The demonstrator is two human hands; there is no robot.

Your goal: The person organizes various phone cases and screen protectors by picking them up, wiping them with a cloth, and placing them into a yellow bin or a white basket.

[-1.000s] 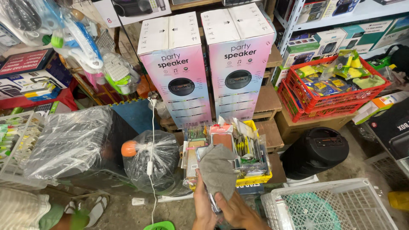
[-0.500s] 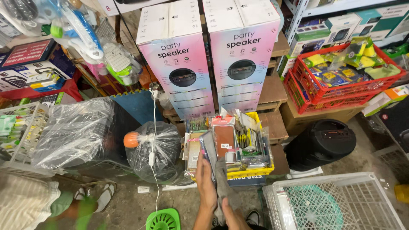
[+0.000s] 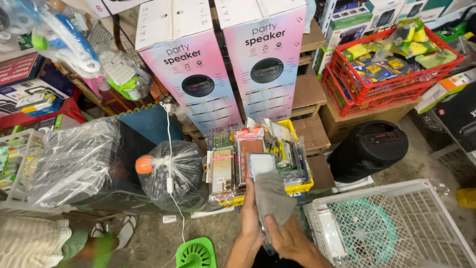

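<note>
Fingers: left hand (image 3: 249, 229) grips the edge of a flat clear pack (image 3: 261, 166), held upright | right hand (image 3: 290, 237) clenches a grey cloth (image 3: 271, 197) against the pack's face | pack rises above both hands, before a yellow crate (image 3: 299, 185) of packaged goods | beyond: two speaker boxes (image 3: 225, 69) | right: white basket (image 3: 396, 228).

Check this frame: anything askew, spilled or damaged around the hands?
Nothing spilled or visibly damaged. The left hand holds a flat white packet, the right hand a grey cloth against it. Only oddity: the yellow basket is overstuffed, packs leaning at mixed angles.
</note>
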